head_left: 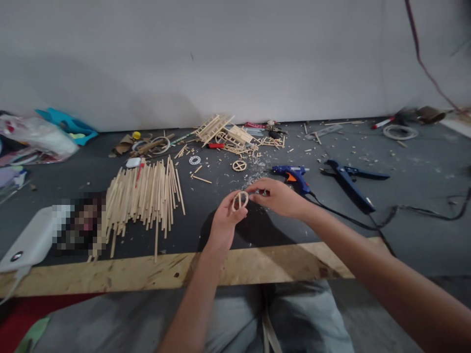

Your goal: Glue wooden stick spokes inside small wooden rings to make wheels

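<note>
Wooden sticks, thin and pale (149,193), left of frame; centre, left hand (225,215), grip closed on a pale wooden spoked ring (240,201), best pinched lightly; right hand (270,194) just beside, half-curled, any hold cannot be told.

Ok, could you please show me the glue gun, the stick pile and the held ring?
Glue gun (296,174): head view, blue body.
Stick pile (143,193): head view, middle sticks.
Held ring (240,200): head view, bar across it.
</note>
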`<state>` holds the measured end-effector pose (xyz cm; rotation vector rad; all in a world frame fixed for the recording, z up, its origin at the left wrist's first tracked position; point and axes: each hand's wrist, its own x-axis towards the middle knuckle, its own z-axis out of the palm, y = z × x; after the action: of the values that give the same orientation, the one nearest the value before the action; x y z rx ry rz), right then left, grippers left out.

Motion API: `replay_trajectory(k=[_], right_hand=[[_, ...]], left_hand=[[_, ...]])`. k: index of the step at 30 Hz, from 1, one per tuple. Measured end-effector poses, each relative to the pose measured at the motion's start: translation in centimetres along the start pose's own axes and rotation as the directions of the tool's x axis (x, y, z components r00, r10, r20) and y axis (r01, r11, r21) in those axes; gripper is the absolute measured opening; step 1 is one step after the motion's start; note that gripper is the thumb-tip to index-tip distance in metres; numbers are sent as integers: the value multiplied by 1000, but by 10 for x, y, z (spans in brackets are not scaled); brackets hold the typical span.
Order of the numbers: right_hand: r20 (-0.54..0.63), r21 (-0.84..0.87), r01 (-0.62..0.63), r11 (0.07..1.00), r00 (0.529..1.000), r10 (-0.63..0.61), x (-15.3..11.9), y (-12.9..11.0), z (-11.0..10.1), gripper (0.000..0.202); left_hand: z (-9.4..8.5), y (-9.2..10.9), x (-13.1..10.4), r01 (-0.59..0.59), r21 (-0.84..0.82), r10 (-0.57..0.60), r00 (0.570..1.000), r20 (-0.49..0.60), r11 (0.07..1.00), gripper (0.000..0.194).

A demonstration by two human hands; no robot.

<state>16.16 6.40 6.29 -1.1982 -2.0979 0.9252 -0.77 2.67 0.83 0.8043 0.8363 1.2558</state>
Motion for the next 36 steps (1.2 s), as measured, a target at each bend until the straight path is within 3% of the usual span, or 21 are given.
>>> replay_trajectory(k=[5, 10, 15, 19, 24, 27, 30, 31, 33, 36], right_hand=[[45, 42, -77, 996, 996, 76, -4, 4, -4, 16], [51, 178, -188, 966, 982, 182, -13, 8, -15, 24], [-66, 346, -227, 911, 962, 265, -22, 12, -29, 25], [-203, 494, -207, 844, 917, 344, -28, 13, -39, 19], [-268, 733, -116, 670, 856, 442, -35, 21, -49, 16], [-333, 815, -32, 579, 791, 513, -39, 31, -52, 15], [-369, 820, -22, 572, 743, 558, -45, 41, -53, 17], [-354, 802, -61, 595, 754, 554, -47, 43, -53, 18], [-239, 712, -215, 668, 820, 520, -52, 41, -54, 22], [-32, 443, -412, 796, 880, 474, -64, 21, -59, 33]], left_hand=[[1, 0, 1, 12, 5, -12, 1000, -9, 1000, 47], [4, 2, 2, 38, -6, -38, 997, -63, 999, 42], [6, 1, 4, 37, -36, -41, 992, -120, 999, 40], [6, -1, 5, 11, -52, -19, 989, -145, 999, 38], [4, -2, 6, -32, -51, 22, 983, -183, 998, 37], [3, -1, 6, -66, -80, 46, 970, -238, 995, 34], [2, 0, 7, -113, -94, 79, 948, -309, 989, 33], [2, -1, 8, -125, -86, 91, 941, -325, 988, 34], [2, -4, 9, -142, -43, 119, 932, -342, 989, 37], [0, -11, 11, -159, 108, 186, 928, -324, 981, 46]])
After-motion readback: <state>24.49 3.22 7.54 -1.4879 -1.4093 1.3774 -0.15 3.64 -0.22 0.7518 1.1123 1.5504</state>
